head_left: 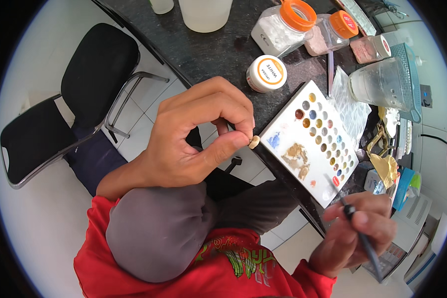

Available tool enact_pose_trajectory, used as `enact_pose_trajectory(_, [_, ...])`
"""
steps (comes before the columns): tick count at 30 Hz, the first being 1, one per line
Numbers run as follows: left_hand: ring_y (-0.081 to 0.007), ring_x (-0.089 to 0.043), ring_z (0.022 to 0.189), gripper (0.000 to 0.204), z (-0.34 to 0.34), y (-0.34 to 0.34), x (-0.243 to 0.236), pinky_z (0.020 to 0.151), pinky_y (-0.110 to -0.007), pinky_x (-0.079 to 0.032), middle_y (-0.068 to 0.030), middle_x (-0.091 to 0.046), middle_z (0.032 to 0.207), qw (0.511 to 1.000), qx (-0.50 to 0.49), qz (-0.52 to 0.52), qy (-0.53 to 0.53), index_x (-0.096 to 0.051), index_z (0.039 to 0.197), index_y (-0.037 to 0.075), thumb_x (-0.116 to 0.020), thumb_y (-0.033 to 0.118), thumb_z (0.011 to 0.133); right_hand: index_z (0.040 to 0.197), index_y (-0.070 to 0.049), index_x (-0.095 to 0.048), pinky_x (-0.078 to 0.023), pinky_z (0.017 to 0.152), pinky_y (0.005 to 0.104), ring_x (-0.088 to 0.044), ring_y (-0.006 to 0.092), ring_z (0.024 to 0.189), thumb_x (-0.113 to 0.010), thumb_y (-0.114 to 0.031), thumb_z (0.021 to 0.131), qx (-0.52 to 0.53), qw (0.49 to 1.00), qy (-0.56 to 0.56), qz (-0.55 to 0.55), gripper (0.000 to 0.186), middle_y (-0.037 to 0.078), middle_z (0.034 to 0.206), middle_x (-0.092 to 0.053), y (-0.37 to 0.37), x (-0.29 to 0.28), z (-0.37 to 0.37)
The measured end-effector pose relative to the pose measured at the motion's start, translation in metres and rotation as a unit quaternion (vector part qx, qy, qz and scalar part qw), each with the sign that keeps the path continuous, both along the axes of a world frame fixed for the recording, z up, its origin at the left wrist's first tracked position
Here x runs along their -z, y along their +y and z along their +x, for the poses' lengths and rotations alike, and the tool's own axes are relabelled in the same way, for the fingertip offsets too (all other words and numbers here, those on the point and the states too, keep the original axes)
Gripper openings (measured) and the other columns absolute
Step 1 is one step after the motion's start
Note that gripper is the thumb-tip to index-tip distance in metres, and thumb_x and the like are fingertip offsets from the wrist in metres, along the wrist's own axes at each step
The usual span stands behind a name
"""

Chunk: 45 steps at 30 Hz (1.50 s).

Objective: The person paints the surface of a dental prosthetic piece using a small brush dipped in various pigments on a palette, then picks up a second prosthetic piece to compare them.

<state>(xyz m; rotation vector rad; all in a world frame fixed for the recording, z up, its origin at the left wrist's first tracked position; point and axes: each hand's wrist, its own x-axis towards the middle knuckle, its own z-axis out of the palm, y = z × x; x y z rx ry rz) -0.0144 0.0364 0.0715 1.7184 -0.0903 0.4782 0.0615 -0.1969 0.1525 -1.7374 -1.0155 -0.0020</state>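
My left hand [203,131] pinches a small cream-coloured dental crown [255,142] between thumb and fingertips, just beyond the left edge of a white palette [288,128]. Rows of small round wells with coloured stains fill the palette's far and right side. Blue and brown smears [297,158] lie on its flat part. In my right hand [357,231], closed and slightly blurred, is a thin dark-handled brush [369,251]. Its tip points toward the palette's near right corner, by a red spot; whether it touches there I cannot tell.
Beyond the palette stand a white-lidded jar [266,73], an orange-rimmed powder jar [285,27] and a cup of cloudy liquid [206,12]. A clear tub [377,82] and plastic film [350,99] lie to the right. A black chair [99,67] stands left of the dark countertop [208,54].
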Motion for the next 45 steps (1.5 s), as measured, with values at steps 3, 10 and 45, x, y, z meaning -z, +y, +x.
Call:
enact_pose_trajectory(3, [-0.0179, -0.058, 0.078, 0.02, -0.001, -0.001, -0.004, 0.071, -0.028, -0.046, -0.0135, -0.057, 0.087, 1.0, -0.008, -0.008, 0.007, -0.058, 0.08, 0.001, -0.062, 0.019, 0.087, 0.095, -0.002, -0.059, -0.051, 0.053, 0.0261, -0.063, 0.0191, 0.062, -0.067, -0.009, 0.076, -0.026, 0.999, 0.009, -0.031, 0.022, 0.013, 0.074, -0.062, 0.012, 0.014, -0.009])
enact_pose_trajectory(10, [-0.0142, -0.057, 0.073, 0.018, 0.002, -0.001, -0.009, 0.065, -0.025, -0.045, -0.0113, -0.058, 0.086, 1.0, 0.008, -0.003, 0.014, -0.059, 0.081, 0.001, -0.063, 0.018, 0.086, 0.094, -0.004, -0.057, -0.053, 0.055, 0.0283, -0.066, 0.0221, 0.067, -0.072, 0.0, 0.067, 0.011, 0.998, -0.058, -0.002, 0.032, 0.011, 0.079, -0.064, 0.03, 0.038, -0.021])
enact_pose_trajectory(45, [-0.0118, -0.057, 0.068, 0.013, 0.001, -0.001, -0.009, 0.06, -0.023, -0.046, -0.0117, -0.058, 0.085, 0.999, 0.01, 0.037, -0.003, -0.058, 0.082, 0.0, -0.063, 0.012, 0.084, 0.093, -0.005, -0.056, -0.053, 0.054, 0.029, -0.064, 0.0203, 0.062, -0.07, 0.0, 0.067, 0.026, 0.997, -0.071, -0.024, 0.03, 0.011, 0.076, -0.064, 0.033, 0.041, -0.025])
